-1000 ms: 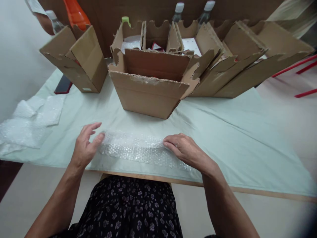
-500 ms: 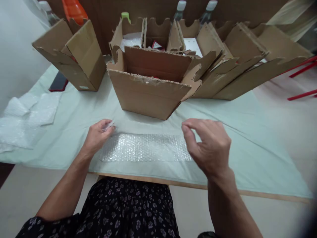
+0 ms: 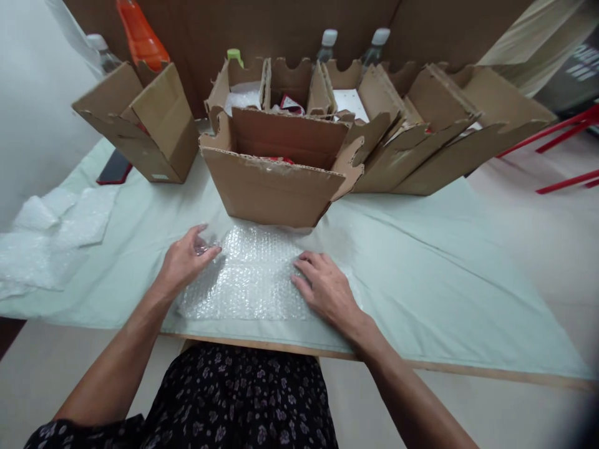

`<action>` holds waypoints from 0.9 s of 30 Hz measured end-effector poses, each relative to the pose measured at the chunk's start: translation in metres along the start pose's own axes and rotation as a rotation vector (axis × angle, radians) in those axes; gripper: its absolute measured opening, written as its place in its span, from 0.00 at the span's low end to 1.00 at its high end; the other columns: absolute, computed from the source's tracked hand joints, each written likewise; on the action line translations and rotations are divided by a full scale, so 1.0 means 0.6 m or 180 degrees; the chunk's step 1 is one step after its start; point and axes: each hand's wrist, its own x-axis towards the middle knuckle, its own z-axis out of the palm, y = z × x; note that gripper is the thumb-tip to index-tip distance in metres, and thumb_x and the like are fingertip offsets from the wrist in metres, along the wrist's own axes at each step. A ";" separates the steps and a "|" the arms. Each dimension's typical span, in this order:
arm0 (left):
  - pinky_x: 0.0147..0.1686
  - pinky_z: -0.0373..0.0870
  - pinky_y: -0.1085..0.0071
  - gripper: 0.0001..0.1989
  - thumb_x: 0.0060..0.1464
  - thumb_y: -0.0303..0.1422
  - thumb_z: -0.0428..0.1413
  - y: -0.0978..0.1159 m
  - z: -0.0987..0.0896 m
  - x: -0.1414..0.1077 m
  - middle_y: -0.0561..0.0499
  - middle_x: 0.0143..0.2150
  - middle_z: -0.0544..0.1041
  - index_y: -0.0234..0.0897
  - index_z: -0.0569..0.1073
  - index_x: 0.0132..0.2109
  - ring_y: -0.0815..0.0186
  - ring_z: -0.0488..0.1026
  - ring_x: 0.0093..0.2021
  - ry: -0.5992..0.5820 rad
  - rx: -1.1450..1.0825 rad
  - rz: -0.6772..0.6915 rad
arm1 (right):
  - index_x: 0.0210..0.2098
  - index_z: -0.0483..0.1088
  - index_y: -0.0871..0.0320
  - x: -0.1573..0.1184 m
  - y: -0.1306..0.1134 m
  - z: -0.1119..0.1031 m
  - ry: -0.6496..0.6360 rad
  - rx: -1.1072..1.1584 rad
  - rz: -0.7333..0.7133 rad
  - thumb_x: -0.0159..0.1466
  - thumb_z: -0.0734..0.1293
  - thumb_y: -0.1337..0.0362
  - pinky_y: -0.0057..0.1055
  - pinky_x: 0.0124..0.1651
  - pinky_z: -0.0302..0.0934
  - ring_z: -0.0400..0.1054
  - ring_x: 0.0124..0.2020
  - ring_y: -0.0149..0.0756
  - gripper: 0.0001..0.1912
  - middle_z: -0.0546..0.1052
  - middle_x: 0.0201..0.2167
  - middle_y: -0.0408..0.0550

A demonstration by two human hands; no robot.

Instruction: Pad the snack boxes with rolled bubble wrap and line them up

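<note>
A sheet of clear bubble wrap lies unfolded on the cloth in front of me, its far edge reaching the base of the front cardboard bin. My left hand is over its left side, with a small crinkled clear plastic piece between thumb and fingers. Whether that piece is part of the sheet I cannot tell. On the sheet's right part rests my right hand, fingers stretched out and slightly spread, holding nothing.
Folded bubble wrap pieces lie at the left, near a dark phone-like slab. A separate cardboard bin stands behind them. Several more bins line the back, with capped bottles behind. Red bars show at the right.
The bubble wrap now spreads farther toward the front bin. My right hand has come down and left onto it, its pinch opened. My left hand's fingers have loosened. The view has shifted slightly.
</note>
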 end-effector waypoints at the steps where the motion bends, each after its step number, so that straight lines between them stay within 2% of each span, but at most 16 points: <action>1: 0.47 0.76 0.56 0.34 0.52 0.47 0.62 -0.001 -0.003 0.003 0.43 0.43 0.81 0.34 0.72 0.63 0.55 0.78 0.42 0.0142 -0.0065 0.0068 | 0.48 0.76 0.56 0.000 0.005 -0.005 0.0115 0.0184 0.0034 0.71 0.63 0.63 0.45 0.50 0.71 0.73 0.49 0.48 0.11 0.79 0.51 0.55; 3: 0.52 0.77 0.53 0.35 0.53 0.47 0.62 0.003 -0.006 0.018 0.37 0.55 0.78 0.33 0.72 0.63 0.51 0.78 0.51 0.0477 -0.0266 0.0256 | 0.51 0.75 0.55 0.010 0.020 -0.013 0.0462 0.0503 0.0229 0.71 0.63 0.60 0.46 0.52 0.71 0.73 0.51 0.48 0.13 0.78 0.52 0.55; 5: 0.56 0.75 0.50 0.35 0.53 0.46 0.62 0.014 -0.004 0.040 0.34 0.63 0.73 0.34 0.70 0.65 0.47 0.74 0.59 0.0657 -0.0491 0.0488 | 0.57 0.72 0.55 0.035 0.037 -0.020 0.0861 0.0699 0.0553 0.70 0.63 0.57 0.49 0.52 0.71 0.74 0.50 0.48 0.18 0.77 0.55 0.57; 7: 0.61 0.71 0.46 0.37 0.53 0.44 0.62 0.031 0.006 0.065 0.34 0.68 0.69 0.35 0.67 0.67 0.44 0.69 0.66 0.0605 -0.0733 0.0705 | 0.61 0.68 0.56 0.069 0.053 -0.024 0.1194 0.0791 0.0854 0.69 0.64 0.54 0.50 0.50 0.71 0.74 0.47 0.48 0.24 0.76 0.56 0.59; 9: 0.63 0.69 0.44 0.39 0.54 0.41 0.61 0.050 0.022 0.086 0.35 0.69 0.69 0.36 0.63 0.70 0.44 0.67 0.68 0.0412 -0.1024 0.0869 | 0.59 0.69 0.57 0.103 0.067 -0.025 0.1367 0.0763 0.0979 0.68 0.64 0.51 0.50 0.49 0.69 0.73 0.45 0.48 0.25 0.77 0.53 0.59; 12: 0.63 0.68 0.43 0.39 0.55 0.37 0.59 0.070 0.049 0.099 0.38 0.67 0.72 0.39 0.59 0.72 0.47 0.69 0.67 0.0199 -0.1391 0.1014 | 0.51 0.74 0.57 0.138 0.085 -0.024 0.1396 0.0526 0.0936 0.68 0.63 0.49 0.50 0.51 0.65 0.71 0.44 0.50 0.21 0.79 0.46 0.58; 17: 0.64 0.67 0.44 0.38 0.57 0.35 0.58 0.072 0.072 0.092 0.39 0.67 0.71 0.41 0.57 0.73 0.49 0.69 0.67 0.0225 -0.1555 0.1048 | 0.44 0.76 0.56 0.154 0.107 -0.023 0.1354 0.0294 0.0894 0.69 0.59 0.51 0.47 0.47 0.61 0.68 0.42 0.50 0.19 0.80 0.39 0.56; 23: 0.63 0.68 0.45 0.40 0.58 0.33 0.56 0.077 0.076 0.093 0.40 0.65 0.72 0.42 0.54 0.74 0.50 0.71 0.65 0.0212 -0.1514 0.1009 | 0.44 0.76 0.57 0.168 0.112 -0.017 0.1356 0.0334 0.0953 0.69 0.60 0.54 0.45 0.46 0.61 0.69 0.41 0.48 0.18 0.81 0.38 0.56; 27: 0.65 0.68 0.46 0.40 0.58 0.33 0.56 0.080 0.075 0.094 0.39 0.67 0.71 0.41 0.52 0.75 0.50 0.69 0.67 0.0205 -0.1393 0.0998 | 0.45 0.77 0.58 0.184 0.115 -0.009 0.1359 0.0398 0.0962 0.70 0.60 0.56 0.47 0.48 0.63 0.71 0.41 0.49 0.18 0.81 0.39 0.57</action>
